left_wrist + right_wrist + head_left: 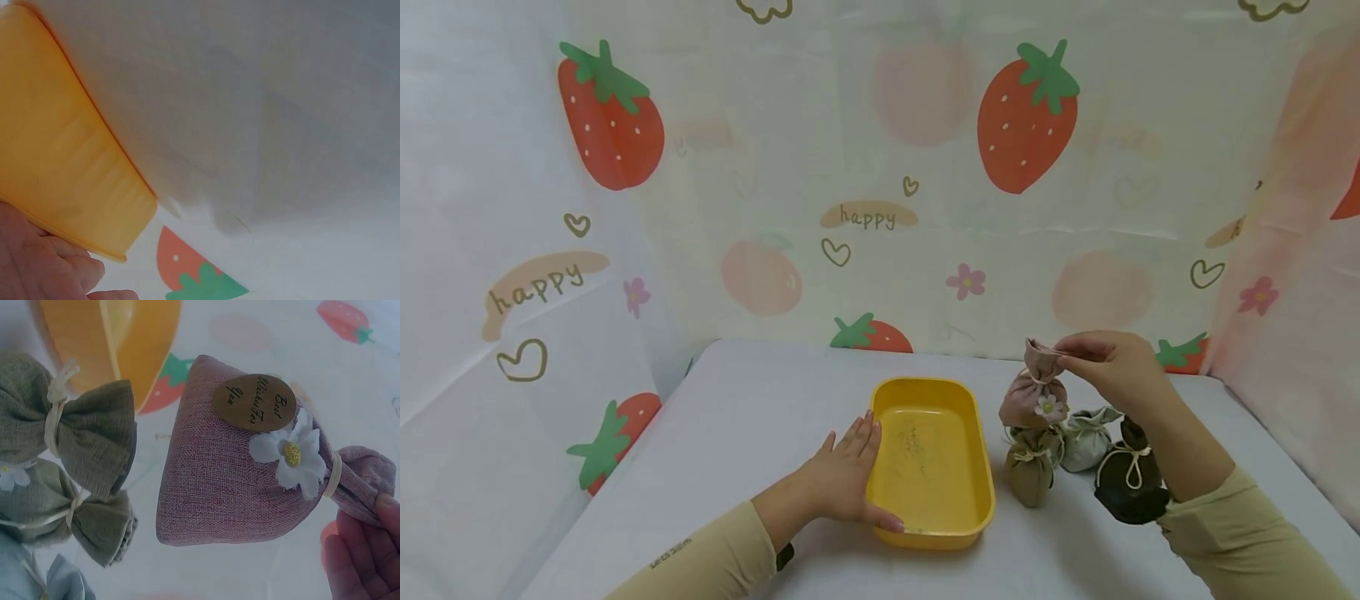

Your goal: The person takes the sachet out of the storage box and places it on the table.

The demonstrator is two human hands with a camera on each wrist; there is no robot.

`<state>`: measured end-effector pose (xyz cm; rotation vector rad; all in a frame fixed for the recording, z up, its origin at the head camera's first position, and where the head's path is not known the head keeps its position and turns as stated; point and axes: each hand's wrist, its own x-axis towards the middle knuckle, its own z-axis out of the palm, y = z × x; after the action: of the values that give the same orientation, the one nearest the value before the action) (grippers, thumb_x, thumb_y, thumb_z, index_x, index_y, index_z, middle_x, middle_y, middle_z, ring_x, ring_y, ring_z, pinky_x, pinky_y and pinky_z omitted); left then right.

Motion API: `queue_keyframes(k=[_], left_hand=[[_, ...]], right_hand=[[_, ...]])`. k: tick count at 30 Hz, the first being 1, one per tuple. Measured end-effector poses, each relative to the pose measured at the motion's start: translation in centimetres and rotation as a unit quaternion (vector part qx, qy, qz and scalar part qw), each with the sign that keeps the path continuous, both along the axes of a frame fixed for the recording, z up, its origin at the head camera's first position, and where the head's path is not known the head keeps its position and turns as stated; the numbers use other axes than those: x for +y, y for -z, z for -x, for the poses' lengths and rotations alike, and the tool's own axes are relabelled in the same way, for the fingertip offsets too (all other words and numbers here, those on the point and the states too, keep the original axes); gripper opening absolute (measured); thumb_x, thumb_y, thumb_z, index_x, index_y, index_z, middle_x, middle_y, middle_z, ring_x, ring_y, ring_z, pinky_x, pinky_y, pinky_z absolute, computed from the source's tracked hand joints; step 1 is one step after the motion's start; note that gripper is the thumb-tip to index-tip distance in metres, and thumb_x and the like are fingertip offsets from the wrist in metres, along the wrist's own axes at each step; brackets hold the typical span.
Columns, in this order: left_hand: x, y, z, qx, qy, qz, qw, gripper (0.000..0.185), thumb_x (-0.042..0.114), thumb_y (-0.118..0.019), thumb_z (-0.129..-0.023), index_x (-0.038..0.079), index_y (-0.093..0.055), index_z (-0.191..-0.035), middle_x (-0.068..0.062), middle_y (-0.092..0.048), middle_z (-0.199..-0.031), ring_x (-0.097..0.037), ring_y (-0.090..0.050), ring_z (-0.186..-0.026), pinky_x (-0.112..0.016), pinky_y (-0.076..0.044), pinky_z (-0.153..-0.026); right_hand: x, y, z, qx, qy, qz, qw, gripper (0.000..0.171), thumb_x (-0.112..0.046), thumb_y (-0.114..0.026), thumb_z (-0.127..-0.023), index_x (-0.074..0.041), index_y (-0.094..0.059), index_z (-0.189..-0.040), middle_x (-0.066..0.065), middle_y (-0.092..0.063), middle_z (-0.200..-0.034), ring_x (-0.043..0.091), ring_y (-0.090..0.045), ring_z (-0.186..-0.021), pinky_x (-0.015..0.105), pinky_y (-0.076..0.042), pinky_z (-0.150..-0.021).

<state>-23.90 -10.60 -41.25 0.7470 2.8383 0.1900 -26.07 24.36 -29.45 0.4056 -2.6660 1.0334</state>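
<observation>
The right hand [1112, 362] is pinching the gathered neck of the pink pouch [1032, 396] between thumb and fingertips, so the little bag is hanging clear of the worktop [737, 417], just to the right of the yellow tray [928, 542] — a light, narrow grip on the fabric above the tie, and nothing else in it. To my eye the neck is the sensible hold; pinching above the cord is keeping the paper flower and the round tag from being crushed, though a grip that high is letting the pouch swing, so a slow, level carry seems wise. The left hand [842, 479] is lying with straight fingers along the tray's left wall, thumb at the near rim — steadying it rather than clutching it. Right of the tray, under the hanging pouch, an olive pouch [1030, 475], a pale grey-green pouch [1086, 437] and a dark pouch [1131, 487] are sitting close together. The worktop is wearing a plain white cover, and a strawberry-printed curtain [880, 167] is enclosing it behind and at both sides.
</observation>
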Motion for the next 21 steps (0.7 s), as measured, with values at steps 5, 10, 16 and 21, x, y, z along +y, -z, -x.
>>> queue_keyframes(k=[5, 10, 16, 21], left_hand=[[0.0, 0.0, 0.0, 0.003, 0.002, 0.0, 1.0, 0.132, 0.088, -0.047, -0.055, 0.003, -0.005, -0.147, -0.015, 0.003, -0.152, -0.027, -0.001, -0.14, -0.054, -0.013, -0.107], [0.0, 0.1, 0.1, 0.006, 0.005, -0.003, 1.0, 0.132, 0.088, -0.046, -0.055, 0.002, -0.005, -0.147, -0.015, 0.003, -0.152, -0.027, -0.002, -0.14, -0.054, -0.013, -0.107], [0.1, -0.2, 0.0, 0.002, 0.005, -0.003, 1.0, 0.131, 0.087, -0.047, -0.056, 0.002, -0.005, -0.146, -0.015, 0.003, -0.152, -0.027, -0.001, -0.14, -0.054, -0.013, -0.107], [0.1, -0.3, -0.1, 0.004, 0.006, -0.003, 1.0, 0.131, 0.087, -0.047, -0.057, 0.001, -0.006, -0.146, -0.016, 0.002, -0.152, -0.028, -0.002, -0.14, -0.055, -0.013, -0.106]], right_hand=[[1.0, -0.1, -0.8, 0.013, 0.007, 0.003, 1.0, 0.027, -0.029, -0.061, -0.089, -0.006, -0.068, -0.102, 0.012, -0.067, -0.101, -0.008, -0.055, -0.081, 0.018, -0.046, -0.069], [1.9, 0.1, -1.5, 0.019, 0.018, -0.008, 1.0, 0.028, -0.03, -0.06, -0.089, -0.006, -0.068, -0.102, 0.012, -0.068, -0.098, -0.009, -0.054, -0.08, 0.017, -0.046, -0.067], [3.2, 0.4, -2.1, 0.021, 0.019, 0.002, 1.0, 0.027, -0.025, -0.061, -0.089, -0.003, -0.067, -0.104, 0.012, -0.065, -0.102, -0.013, -0.052, -0.081, 0.012, -0.045, -0.067], [4.4, 0.7, -2.4, 0.016, 0.023, -0.004, 1.0, 0.028, -0.024, -0.06, -0.089, -0.002, -0.066, -0.104, 0.012, -0.066, -0.1, -0.013, -0.051, -0.081, 0.011, -0.044, -0.066]])
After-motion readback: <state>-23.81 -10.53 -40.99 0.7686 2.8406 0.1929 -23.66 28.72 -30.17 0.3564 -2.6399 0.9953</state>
